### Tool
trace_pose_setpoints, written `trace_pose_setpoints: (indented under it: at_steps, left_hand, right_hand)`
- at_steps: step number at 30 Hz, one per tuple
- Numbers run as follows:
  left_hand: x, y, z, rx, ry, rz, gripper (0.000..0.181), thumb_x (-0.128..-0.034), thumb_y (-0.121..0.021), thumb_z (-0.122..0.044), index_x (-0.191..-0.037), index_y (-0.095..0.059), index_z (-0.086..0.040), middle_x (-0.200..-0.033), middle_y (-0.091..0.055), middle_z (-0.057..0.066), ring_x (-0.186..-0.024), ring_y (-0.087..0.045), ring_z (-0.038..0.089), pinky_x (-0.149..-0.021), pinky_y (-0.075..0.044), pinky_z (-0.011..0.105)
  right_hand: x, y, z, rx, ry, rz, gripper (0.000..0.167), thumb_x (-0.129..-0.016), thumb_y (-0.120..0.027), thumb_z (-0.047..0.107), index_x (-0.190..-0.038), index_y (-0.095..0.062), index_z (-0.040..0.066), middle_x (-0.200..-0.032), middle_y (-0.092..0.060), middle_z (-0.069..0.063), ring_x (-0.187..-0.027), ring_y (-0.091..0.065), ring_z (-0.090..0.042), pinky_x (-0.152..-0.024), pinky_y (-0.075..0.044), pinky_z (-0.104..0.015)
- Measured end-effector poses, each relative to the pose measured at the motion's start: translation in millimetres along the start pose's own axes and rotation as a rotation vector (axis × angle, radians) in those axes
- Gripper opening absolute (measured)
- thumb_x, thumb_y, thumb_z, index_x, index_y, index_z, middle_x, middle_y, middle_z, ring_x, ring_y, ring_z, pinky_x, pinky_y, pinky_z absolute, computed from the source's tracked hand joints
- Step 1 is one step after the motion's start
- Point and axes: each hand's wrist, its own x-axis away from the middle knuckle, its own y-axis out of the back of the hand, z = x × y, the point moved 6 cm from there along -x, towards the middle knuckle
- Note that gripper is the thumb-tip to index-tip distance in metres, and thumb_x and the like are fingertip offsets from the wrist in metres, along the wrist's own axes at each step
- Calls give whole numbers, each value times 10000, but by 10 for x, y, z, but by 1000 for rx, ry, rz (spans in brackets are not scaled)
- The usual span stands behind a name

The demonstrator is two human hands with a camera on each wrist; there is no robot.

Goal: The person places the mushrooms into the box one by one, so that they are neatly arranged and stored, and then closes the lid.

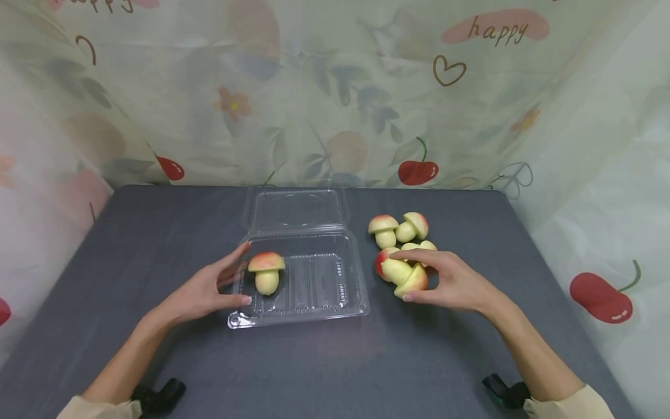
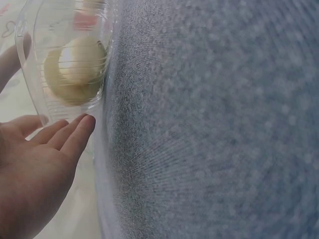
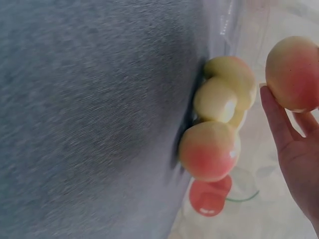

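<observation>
A pale cloth backdrop printed with leaves, red cherries and the word "happy" (image 1: 324, 93) rises beyond both hands, and a dark grey fabric-covered table (image 1: 314, 372) spreads beneath them. Between the hands, nearer the left one, lies a clear rectangular plastic container with a hinged lid (image 1: 314, 279), its lid folded back away from the person. The left hand (image 1: 209, 288) is spread at the container's left side, its fingers extended and its thumb reaching over the near part of that wall; it steadies nothing else. The right hand (image 1: 455, 282) is partly closed, thumb and fingers pinching a cream-stemmed toy mushroom with a yellow-and-red rounded cap (image 1: 410, 285), which it holds above the table with the stem pointing away to the left. Just to the right of the left hand's fingertips, a second toy mushroom with an orange-red cap (image 1: 267, 272) lies inside the container at its left end. Beyond and below the right hand, a loose cluster of similar cream-and-red mushrooms (image 1: 384, 223) rests on the table; there seem to be four, though the fingers and the held one cover some. Behind each hand, a black wrist mount (image 1: 159, 397) sits beside a cream sleeve (image 1: 99, 408).
</observation>
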Motion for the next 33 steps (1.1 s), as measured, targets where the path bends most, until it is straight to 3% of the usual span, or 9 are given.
trace_pose_setpoints:
  at_steps: [7, 13, 18, 23, 33]
  left_hand:
    - [9, 1, 13, -15, -9, -1, 1039, -862, -798, -202, -1610, -78, -144, -1658, -102, 120, -1411, -346, 416, -1087, -375, 458]
    - [2, -13, -4, -6, -22, -4, 1047, -854, -806, -221, -1605, -86, -101, -1653, -105, 150, -1416, -331, 422, -1090, -367, 451]
    - [-1, -13, -22, -3, -20, -9, 1046, -851, -808, -186, -1604, -88, -97, -1650, -110, 160, -1413, -335, 426, -1086, -374, 448]
    - [3, -14, -14, -9, -11, -15, 1049, -849, -810, -191, -1605, -89, -109, -1652, -117, 147, -1410, -345, 422, -1086, -376, 443]
    - [6, -15, -11, -23, -17, -18, 1050, -843, -816, -193, -1607, -99, -120, -1653, -125, 136, -1401, -362, 421, -1081, -382, 439]
  right_hand:
    - [-169, -68, 94, -54, 32, 33, 581, -804, -849, 311, -1335, -615, 271, -1220, -629, 131, -995, -598, -71, -827, -529, -265]
    - [-316, -147, 173, -29, 40, 53, 580, -813, -837, 328, -1345, -609, 293, -1182, -625, 163, -936, -594, -55, -770, -525, -243]
    - [-456, -234, 281, -58, 57, 85, 599, -820, -831, 303, -1368, -589, 306, -1227, -613, 185, -999, -583, -53, -802, -526, -254]
    - [-599, -345, 367, -91, 129, 115, 624, -815, -840, 284, -1385, -585, 266, -1270, -610, 164, -1018, -586, -67, -807, -523, -264]
    - [-830, -578, 498, -82, 206, 180, 605, -840, -813, 312, -1398, -582, 277, -1311, -582, 172, -1175, -550, -20, -957, -477, -264]
